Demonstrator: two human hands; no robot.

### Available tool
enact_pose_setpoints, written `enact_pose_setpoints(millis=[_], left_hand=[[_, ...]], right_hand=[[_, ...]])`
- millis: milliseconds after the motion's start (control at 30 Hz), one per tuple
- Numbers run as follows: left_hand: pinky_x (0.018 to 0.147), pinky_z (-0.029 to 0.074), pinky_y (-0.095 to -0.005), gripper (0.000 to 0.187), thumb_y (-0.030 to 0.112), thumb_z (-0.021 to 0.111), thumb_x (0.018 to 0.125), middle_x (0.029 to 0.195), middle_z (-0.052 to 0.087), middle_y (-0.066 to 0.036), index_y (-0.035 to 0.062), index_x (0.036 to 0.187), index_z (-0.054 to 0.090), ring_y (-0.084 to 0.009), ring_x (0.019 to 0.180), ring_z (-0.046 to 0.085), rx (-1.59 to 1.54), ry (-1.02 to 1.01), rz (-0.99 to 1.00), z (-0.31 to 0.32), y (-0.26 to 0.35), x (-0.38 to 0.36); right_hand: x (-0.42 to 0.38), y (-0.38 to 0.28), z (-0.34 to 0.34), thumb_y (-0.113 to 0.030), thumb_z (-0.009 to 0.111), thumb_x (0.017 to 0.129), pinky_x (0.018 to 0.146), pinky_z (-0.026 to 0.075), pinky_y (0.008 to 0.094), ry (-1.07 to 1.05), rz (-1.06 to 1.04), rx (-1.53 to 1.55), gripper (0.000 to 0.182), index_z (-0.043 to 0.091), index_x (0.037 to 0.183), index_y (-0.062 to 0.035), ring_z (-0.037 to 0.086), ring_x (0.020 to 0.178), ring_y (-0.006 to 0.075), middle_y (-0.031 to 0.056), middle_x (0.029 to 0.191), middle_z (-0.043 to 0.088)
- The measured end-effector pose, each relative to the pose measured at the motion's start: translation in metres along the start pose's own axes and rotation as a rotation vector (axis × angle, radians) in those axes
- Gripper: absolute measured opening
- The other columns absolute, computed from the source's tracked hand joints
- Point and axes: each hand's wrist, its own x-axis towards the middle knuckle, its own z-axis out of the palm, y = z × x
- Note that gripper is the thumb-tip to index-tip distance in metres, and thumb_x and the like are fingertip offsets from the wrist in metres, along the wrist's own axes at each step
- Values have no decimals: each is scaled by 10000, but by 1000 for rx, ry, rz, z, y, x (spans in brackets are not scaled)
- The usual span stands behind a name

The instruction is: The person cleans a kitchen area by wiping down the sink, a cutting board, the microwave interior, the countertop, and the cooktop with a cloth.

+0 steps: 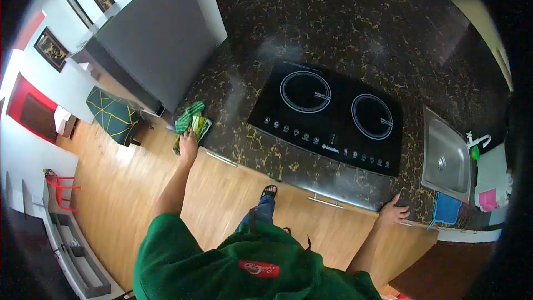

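My left hand [189,139] is at the left end of the dark counter, its fingers closed on a crumpled green and yellow cloth [191,118]. The cloth lies by the counter's front corner, beside the grey fridge [161,39]. Over on the right, my right hand [395,211] rests on the counter's front edge with its fingers spread, holding nothing. Between my two hands, set a little farther back, is a black two-burner cooktop [344,112] with a row of touch symbols along its front.
A steel sink [442,161] with a white tap [478,140] is set into the counter [333,28] at right. Near my right hand lies a blue dustpan-like item [446,209]. Drawer handles [325,202] stick out below the front edge. A red chair [60,189] stands far left.
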Motion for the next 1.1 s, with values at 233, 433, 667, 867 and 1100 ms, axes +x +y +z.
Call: enact_pose_setpoints(millis=[233,433,667,867,1100], left_hand=[[655,505,-377,296,239,523,840,886,609,-140,-25,964,569,-240,806,607,-1339,26,-900,-95,-19,-20],[749,495,-311,284,157,542,821,991,618,-68,44,1079,569,-171,862,606,-1753,-112,-393,-193,78,107],[767,426,-265,289,38,547,769,920,626,-34,24,1053,597,-120,850,546,-1178,-350,200,-44,205,324],[952,320,-541,367,78,525,772,1318,454,-13,166,1124,584,-309,1209,392,-375,-262,589,114,257,314],[927,318,-517,315,-5,522,711,1356,420,-20,80,1006,589,-351,1175,384,-476,-238,778,33,145,159]], right_hand=[[1,-6,-19,-694,416,781,908,376,546,-169,57,58,776,435,1271,-93,359,1198,430,131,1356,357],[6,-12,-33,-654,473,782,954,346,512,-217,97,150,771,423,1276,-64,349,1197,438,174,1347,355],[7,3,-10,-587,513,803,963,365,463,-138,10,120,715,429,1269,-53,390,1199,365,168,1341,369],[12,7,-16,-552,531,812,963,372,447,-222,7,133,688,430,1268,-47,396,1197,358,171,1343,364],[7,0,-17,-575,497,820,965,371,459,-221,-6,120,709,430,1266,-28,372,1218,370,194,1358,336]])
